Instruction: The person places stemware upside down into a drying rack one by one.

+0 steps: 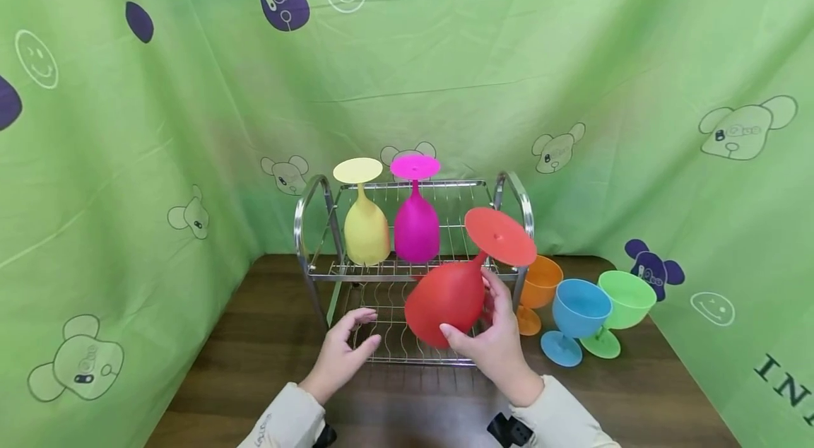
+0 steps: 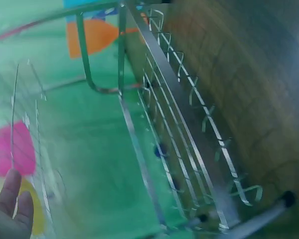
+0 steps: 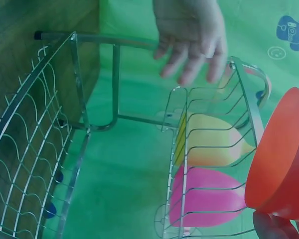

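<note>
A red goblet (image 1: 445, 303) is tilted with its foot up and to the right, in front of the rack; my right hand (image 1: 499, 335) grips its bowl between thumb and fingers. In the right wrist view the mouth of the red goblet (image 3: 279, 144) shows at the right edge, fingertips under it. My left hand (image 1: 343, 356) holds nothing, its fingers apart, near the front left of the lower tier. Upside down on the upper tier of the metal dish rack (image 1: 321, 275) stand a yellow goblet (image 1: 367, 232) and a magenta goblet (image 1: 416, 232), side by side.
Right of the rack, upright on the brown table (image 1: 235, 356), stand an orange goblet (image 1: 540, 278), a blue goblet (image 1: 580, 310) and a green goblet (image 1: 626, 299). A green printed curtain (image 1: 407, 66) hangs behind and at both sides.
</note>
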The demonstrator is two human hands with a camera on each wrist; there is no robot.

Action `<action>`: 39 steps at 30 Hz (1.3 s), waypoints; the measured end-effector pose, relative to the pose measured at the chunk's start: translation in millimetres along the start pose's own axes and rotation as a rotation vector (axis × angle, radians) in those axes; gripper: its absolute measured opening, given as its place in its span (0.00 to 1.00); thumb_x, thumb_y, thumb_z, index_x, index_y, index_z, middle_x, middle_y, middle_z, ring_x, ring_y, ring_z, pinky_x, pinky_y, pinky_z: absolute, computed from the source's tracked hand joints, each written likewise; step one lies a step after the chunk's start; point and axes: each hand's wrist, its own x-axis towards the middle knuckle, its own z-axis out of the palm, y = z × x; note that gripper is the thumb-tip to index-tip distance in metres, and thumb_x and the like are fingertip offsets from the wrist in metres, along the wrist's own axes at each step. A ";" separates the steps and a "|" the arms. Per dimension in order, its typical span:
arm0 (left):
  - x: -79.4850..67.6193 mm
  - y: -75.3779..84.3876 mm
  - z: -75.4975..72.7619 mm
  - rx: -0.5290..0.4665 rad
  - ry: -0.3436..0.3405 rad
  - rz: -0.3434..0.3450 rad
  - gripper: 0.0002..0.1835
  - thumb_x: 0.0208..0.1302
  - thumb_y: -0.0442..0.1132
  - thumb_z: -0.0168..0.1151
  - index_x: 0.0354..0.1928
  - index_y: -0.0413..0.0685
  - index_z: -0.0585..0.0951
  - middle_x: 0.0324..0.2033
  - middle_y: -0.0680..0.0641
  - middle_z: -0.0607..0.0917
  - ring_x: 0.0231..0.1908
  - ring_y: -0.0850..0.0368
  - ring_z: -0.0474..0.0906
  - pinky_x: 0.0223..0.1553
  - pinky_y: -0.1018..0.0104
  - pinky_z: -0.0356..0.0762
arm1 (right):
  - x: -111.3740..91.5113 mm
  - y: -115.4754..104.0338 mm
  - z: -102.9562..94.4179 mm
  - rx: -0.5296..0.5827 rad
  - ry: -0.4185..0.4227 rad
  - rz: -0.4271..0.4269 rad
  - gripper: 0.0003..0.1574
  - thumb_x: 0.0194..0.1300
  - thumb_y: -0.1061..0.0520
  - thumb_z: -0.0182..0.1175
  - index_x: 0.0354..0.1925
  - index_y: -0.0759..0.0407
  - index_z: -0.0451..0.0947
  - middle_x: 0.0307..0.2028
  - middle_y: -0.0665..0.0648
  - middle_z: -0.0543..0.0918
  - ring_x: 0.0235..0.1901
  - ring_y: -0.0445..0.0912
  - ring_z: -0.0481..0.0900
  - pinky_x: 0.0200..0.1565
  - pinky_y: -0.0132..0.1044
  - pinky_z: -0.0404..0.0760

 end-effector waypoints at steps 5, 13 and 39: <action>0.1 7.9 -16.4 0.046 0.176 -0.030 0.13 0.46 0.16 0.62 0.37 0.30 0.78 0.30 0.40 0.83 0.31 0.55 0.78 0.36 0.69 0.75 | 10.6 -9.8 -4.8 0.069 -0.007 -0.006 0.54 0.44 0.69 0.66 0.67 0.68 0.53 0.52 0.60 0.71 0.47 0.39 0.74 0.42 0.31 0.79; -4.7 -25.2 -43.7 0.170 0.489 -0.152 0.16 0.46 0.20 0.65 0.40 0.30 0.76 0.35 0.38 0.78 0.32 0.61 0.74 0.34 0.74 0.71 | 34.2 -30.0 -13.4 0.113 0.002 0.053 0.55 0.46 0.71 0.64 0.69 0.65 0.49 0.55 0.62 0.70 0.47 0.42 0.76 0.42 0.29 0.79; 52.3 -2.4 -81.2 0.052 0.170 -0.736 0.14 0.55 0.32 0.66 0.42 0.29 0.80 0.34 0.39 0.85 0.32 0.60 0.78 0.35 0.66 0.77 | 126.3 -9.2 -0.4 -0.378 0.020 0.329 0.54 0.53 0.56 0.67 0.72 0.58 0.50 0.61 0.69 0.62 0.59 0.63 0.65 0.51 0.60 0.74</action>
